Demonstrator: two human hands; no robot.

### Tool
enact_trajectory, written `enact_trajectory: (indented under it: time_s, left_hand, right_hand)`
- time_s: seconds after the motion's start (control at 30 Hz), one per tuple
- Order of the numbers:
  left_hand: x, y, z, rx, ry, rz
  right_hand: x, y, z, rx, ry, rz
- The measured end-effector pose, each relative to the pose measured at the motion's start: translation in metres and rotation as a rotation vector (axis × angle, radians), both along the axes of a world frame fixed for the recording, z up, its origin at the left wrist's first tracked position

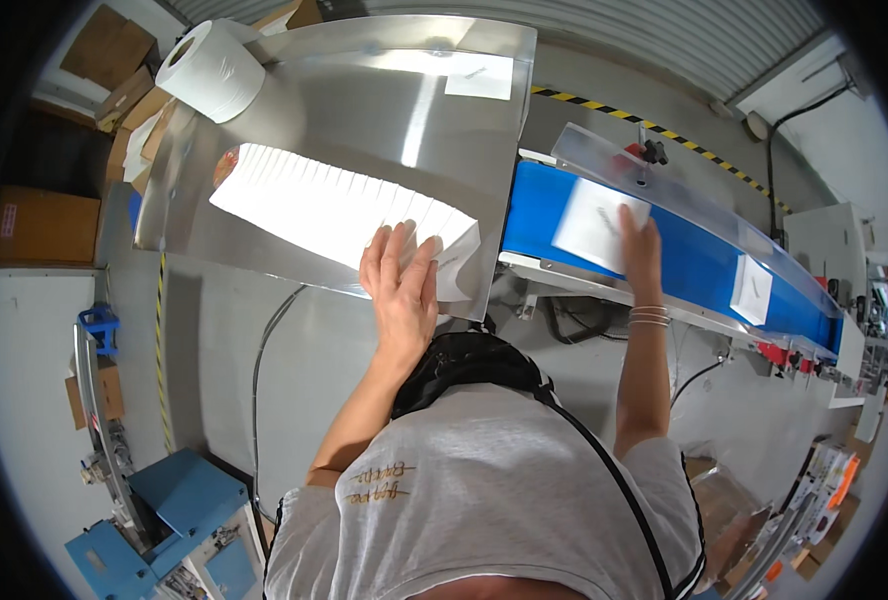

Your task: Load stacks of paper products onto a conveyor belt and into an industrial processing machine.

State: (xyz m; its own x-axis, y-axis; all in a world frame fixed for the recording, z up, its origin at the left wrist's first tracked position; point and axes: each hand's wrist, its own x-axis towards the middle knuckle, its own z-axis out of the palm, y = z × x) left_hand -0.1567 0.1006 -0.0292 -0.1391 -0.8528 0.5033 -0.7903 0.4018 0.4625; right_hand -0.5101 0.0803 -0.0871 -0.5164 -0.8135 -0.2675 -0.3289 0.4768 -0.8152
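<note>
**Two hands at work: one on the row, one on the belt!**

And here we are at the metal table [364, 110], where a long row of flat white packets [314, 200] leans in a slanting line, one against the next. The left hand [401, 290] is right on its near end, fingers slightly parted and bent over the packet edges; touching, certainly, but whether it grips one I cannot tell.

Over to the right, on the blue conveyor belt [534, 205], a single white packet [586, 225] lies flat at the end nearest the table. The right hand [641, 245] is there too, fingers over the packet's right-hand side, blurred, so pinching or merely pressing, I cannot tell!

Farther down the belt, well apart, sits a second white packet [752, 290], near the clear guard [709, 205] along the far side. Back on the table, one loose white packet [479, 76] lies flat at the far right corner, and a big white roll [214, 72] rests at the far left.
</note>
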Motion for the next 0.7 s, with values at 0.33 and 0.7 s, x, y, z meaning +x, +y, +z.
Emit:
enact_trajectory:
  time_s: [0.33, 0.7]
  left_hand:
    - [0.005, -0.001, -0.007, -0.021, -0.010, -0.071]
    - [0.012, -0.014, -0.003, -0.010, 0.007, -0.018]
  right_hand:
    - [0.081, 0.006, 0.046, -0.354, 0.093, 0.553]
    - [0.113, -0.015, 0.000, -0.285, -0.440, 0.547]
